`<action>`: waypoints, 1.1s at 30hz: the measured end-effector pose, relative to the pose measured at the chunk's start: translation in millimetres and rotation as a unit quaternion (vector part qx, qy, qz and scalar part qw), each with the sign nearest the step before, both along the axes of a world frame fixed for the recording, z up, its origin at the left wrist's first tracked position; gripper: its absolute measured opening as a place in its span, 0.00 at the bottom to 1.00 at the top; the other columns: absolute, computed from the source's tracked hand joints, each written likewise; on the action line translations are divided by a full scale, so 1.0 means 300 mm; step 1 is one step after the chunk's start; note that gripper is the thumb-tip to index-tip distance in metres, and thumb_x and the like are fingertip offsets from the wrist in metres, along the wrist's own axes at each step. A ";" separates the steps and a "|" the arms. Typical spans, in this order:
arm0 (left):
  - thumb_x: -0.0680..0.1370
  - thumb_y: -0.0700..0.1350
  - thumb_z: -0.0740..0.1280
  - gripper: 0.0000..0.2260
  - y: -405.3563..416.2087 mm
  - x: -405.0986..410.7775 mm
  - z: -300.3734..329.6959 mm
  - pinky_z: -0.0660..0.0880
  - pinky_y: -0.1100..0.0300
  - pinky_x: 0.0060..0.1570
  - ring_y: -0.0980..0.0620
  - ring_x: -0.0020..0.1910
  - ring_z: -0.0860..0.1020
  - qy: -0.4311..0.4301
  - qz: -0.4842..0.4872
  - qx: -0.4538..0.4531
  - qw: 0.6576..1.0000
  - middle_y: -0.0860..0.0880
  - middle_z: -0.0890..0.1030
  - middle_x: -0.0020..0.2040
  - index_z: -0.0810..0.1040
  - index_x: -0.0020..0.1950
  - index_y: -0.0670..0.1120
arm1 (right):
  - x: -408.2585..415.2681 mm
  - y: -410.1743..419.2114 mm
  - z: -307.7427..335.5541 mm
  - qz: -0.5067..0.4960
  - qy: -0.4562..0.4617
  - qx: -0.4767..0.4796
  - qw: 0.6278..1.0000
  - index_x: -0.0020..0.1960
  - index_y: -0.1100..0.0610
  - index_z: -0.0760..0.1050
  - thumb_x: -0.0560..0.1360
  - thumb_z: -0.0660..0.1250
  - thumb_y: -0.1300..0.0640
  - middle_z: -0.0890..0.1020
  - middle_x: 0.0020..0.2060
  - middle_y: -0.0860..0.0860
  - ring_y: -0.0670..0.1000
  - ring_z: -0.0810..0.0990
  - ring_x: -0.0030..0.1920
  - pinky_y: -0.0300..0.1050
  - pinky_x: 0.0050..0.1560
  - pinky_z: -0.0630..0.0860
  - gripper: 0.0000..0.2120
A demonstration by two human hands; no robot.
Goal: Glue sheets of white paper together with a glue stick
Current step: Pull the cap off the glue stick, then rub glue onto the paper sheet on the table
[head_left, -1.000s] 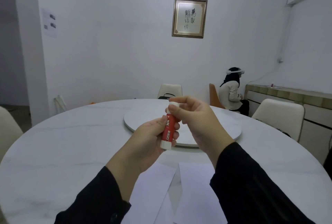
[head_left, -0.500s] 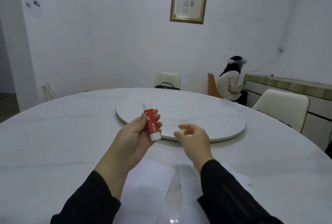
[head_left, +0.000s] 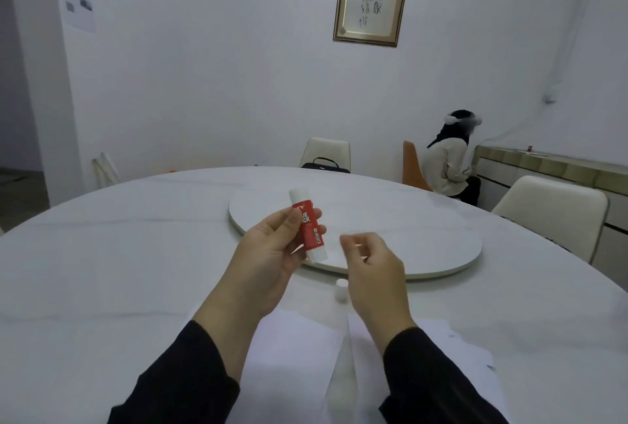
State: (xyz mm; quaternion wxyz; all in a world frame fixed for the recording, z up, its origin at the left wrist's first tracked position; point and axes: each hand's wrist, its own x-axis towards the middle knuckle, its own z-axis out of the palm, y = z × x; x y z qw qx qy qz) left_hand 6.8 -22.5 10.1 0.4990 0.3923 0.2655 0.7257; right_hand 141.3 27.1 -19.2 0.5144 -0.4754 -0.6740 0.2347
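On the round white marble table (head_left: 102, 270), my left hand (head_left: 272, 253) pinches the light, slick red-and-white plastic glue stick (head_left: 307, 225) mid-barrel, my right hand (head_left: 372, 264) loosely curled and empty above flimsy white paper sheets (head_left: 295, 355) at the near edge.

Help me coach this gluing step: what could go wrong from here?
The small white cap stands loose on the table right beside the right hand; a careless sweep might knock it away. The glue stick, uncapped in the left hand, may dry if left open. The paper sheets overlap unevenly, so they could bond misaligned.

Dining room; round marble table (head_left: 102, 253) with turntable (head_left: 424, 240), chairs (head_left: 550, 209).
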 end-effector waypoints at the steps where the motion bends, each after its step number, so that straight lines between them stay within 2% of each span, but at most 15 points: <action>1: 0.68 0.48 0.67 0.12 -0.001 0.007 0.014 0.80 0.60 0.39 0.51 0.43 0.84 0.001 0.012 0.006 1.000 0.47 0.86 0.45 0.82 0.48 0.44 | -0.002 -0.044 0.022 0.025 0.043 0.024 0.998 0.50 0.47 0.75 0.74 0.60 0.36 0.80 0.41 0.43 0.43 0.79 0.42 0.36 0.39 0.73 0.17; 3: 0.68 0.48 0.68 0.11 -0.006 0.029 0.043 0.80 0.61 0.38 0.51 0.41 0.84 -0.003 0.034 0.014 0.999 0.47 0.85 0.42 0.83 0.46 0.44 | -0.013 -0.126 0.044 0.044 0.044 0.069 0.996 0.47 0.41 0.73 0.69 0.60 0.30 0.79 0.37 0.42 0.41 0.78 0.39 0.33 0.35 0.72 0.17; 8: 0.65 0.49 0.71 0.17 -0.029 0.087 0.088 0.79 0.62 0.37 0.50 0.39 0.84 0.035 0.085 0.028 0.995 0.47 0.86 0.41 0.81 0.51 0.42 | -0.031 -0.198 0.032 0.000 0.007 0.168 0.986 0.45 0.43 0.69 0.74 0.60 0.40 0.75 0.34 0.39 0.42 0.74 0.36 0.30 0.35 0.67 0.07; 11: 0.65 0.47 0.70 0.13 -0.046 0.100 0.105 0.79 0.63 0.36 0.50 0.38 0.84 0.046 0.069 0.048 0.995 0.46 0.86 0.41 0.83 0.46 0.42 | -0.025 -0.215 0.042 0.128 0.144 0.086 0.977 0.38 0.49 0.74 0.76 0.59 0.41 0.73 0.29 0.42 0.44 0.69 0.31 0.32 0.32 0.66 0.14; 12: 0.65 0.46 0.69 0.12 -0.050 0.102 0.108 0.79 0.63 0.36 0.50 0.37 0.84 0.046 0.056 0.053 0.996 0.46 0.86 0.40 0.83 0.45 0.42 | -0.020 -0.219 0.044 0.209 0.252 -0.007 0.945 0.36 0.51 0.75 0.76 0.61 0.42 0.72 0.28 0.44 0.43 0.67 0.30 0.33 0.31 0.65 0.16; 15: 0.66 0.45 0.69 0.12 -0.061 0.102 0.115 0.80 0.62 0.36 0.50 0.38 0.84 0.062 0.031 0.054 0.996 0.45 0.86 0.42 0.83 0.46 0.41 | -0.021 -0.229 0.051 0.438 0.496 -0.273 0.699 0.35 0.57 0.75 0.74 0.59 0.42 0.71 0.25 0.50 0.47 0.66 0.26 0.39 0.29 0.63 0.20; 16: 0.66 0.45 0.69 0.13 -0.064 0.100 0.117 0.80 0.62 0.37 0.49 0.39 0.84 0.075 0.037 0.057 0.995 0.45 0.86 0.42 0.82 0.47 0.41 | -0.020 -0.222 0.046 0.438 0.495 -0.289 0.692 0.35 0.57 0.75 0.74 0.58 0.41 0.71 0.24 0.51 0.48 0.66 0.26 0.40 0.29 0.63 0.21; 19: 0.64 0.46 0.70 0.13 -0.073 0.100 0.126 0.80 0.61 0.38 0.48 0.40 0.84 0.104 0.082 0.069 0.989 0.45 0.86 0.42 0.82 0.46 0.43 | -0.006 -0.214 0.041 0.276 0.360 -0.155 0.878 0.42 0.53 0.77 0.69 0.62 0.35 0.76 0.28 0.50 0.46 0.68 0.27 0.37 0.28 0.64 0.21; 21: 0.63 0.47 0.70 0.12 -0.074 0.106 0.125 0.80 0.63 0.36 0.49 0.39 0.84 0.108 0.099 0.070 0.987 0.46 0.86 0.41 0.83 0.43 0.46 | 0.002 -0.203 0.029 0.173 0.228 0.021 0.958 0.41 0.47 0.76 0.69 0.65 0.34 0.74 0.28 0.45 0.42 0.67 0.28 0.33 0.29 0.65 0.16; 24: 0.63 0.47 0.70 0.10 -0.073 0.112 0.122 0.79 0.63 0.35 0.49 0.38 0.84 0.100 0.078 0.067 0.990 0.46 0.86 0.40 0.84 0.41 0.46 | 0.005 -0.211 0.026 0.174 0.197 0.042 0.964 0.36 0.48 0.75 0.73 0.62 0.41 0.72 0.25 0.44 0.42 0.66 0.27 0.32 0.29 0.64 0.13; 25: 0.64 0.46 0.70 0.10 -0.072 0.111 0.122 0.79 0.62 0.36 0.48 0.38 0.84 0.092 0.066 0.065 0.991 0.45 0.86 0.41 0.84 0.42 0.44 | 0.006 -0.217 0.035 0.246 0.274 -0.039 0.929 0.34 0.49 0.75 0.74 0.62 0.41 0.72 0.25 0.45 0.43 0.66 0.26 0.34 0.28 0.63 0.16; 27: 0.66 0.46 0.69 0.11 -0.073 0.107 0.120 0.80 0.62 0.36 0.48 0.39 0.84 0.084 0.049 0.053 0.994 0.45 0.86 0.42 0.83 0.45 0.42 | 0.000 -0.229 0.056 0.415 0.422 -0.236 0.771 0.30 0.55 0.74 0.75 0.57 0.39 0.70 0.22 0.49 0.46 0.65 0.23 0.38 0.25 0.62 0.24; 28: 0.66 0.46 0.68 0.12 -0.073 0.103 0.119 0.80 0.62 0.37 0.48 0.40 0.84 0.087 0.048 0.049 0.994 0.45 0.86 0.43 0.83 0.46 0.43 | -0.003 -0.230 0.059 0.452 0.446 -0.277 0.721 0.30 0.56 0.73 0.75 0.55 0.38 0.69 0.21 0.50 0.47 0.64 0.22 0.39 0.24 0.61 0.26; 29: 0.66 0.46 0.68 0.13 -0.074 0.099 0.119 0.80 0.62 0.37 0.48 0.40 0.84 0.090 0.051 0.049 0.993 0.45 0.86 0.43 0.82 0.47 0.42 | -0.005 -0.225 0.054 0.448 0.434 -0.276 0.731 0.31 0.57 0.74 0.75 0.54 0.37 0.70 0.21 0.51 0.47 0.65 0.22 0.39 0.23 0.61 0.27; 33: 0.64 0.46 0.69 0.14 -0.071 0.090 0.119 0.80 0.62 0.36 0.48 0.40 0.84 0.091 0.073 0.055 0.992 0.46 0.86 0.42 0.82 0.46 0.42 | 0.003 -0.205 0.036 0.247 0.272 -0.061 0.928 0.41 0.54 0.77 0.69 0.63 0.34 0.75 0.27 0.48 0.44 0.68 0.26 0.35 0.26 0.65 0.22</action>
